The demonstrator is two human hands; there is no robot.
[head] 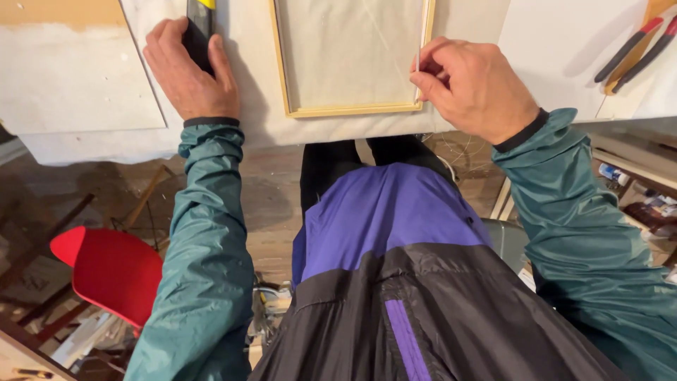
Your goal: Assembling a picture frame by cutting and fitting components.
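A light wooden frame (pixel 352 109) lies on white canvas cloth (pixel 247 85) spread over the worktable. My left hand (pixel 187 70) is closed around a black tool with a yellow top (pixel 199 28), standing it on the cloth to the left of the frame. My right hand (pixel 472 85) pinches a thin white strip or cord (pixel 421 46) that runs along the frame's right side, near its lower right corner. Both arms wear teal sleeves over a purple and black jacket.
A white board (pixel 70 77) lies at the table's left. Red-and-black handled tools (pixel 631 46) rest on a white sheet at the upper right. Below the table edge are a red chair (pixel 113 271), wooden slats, floor clutter and shelves at the right.
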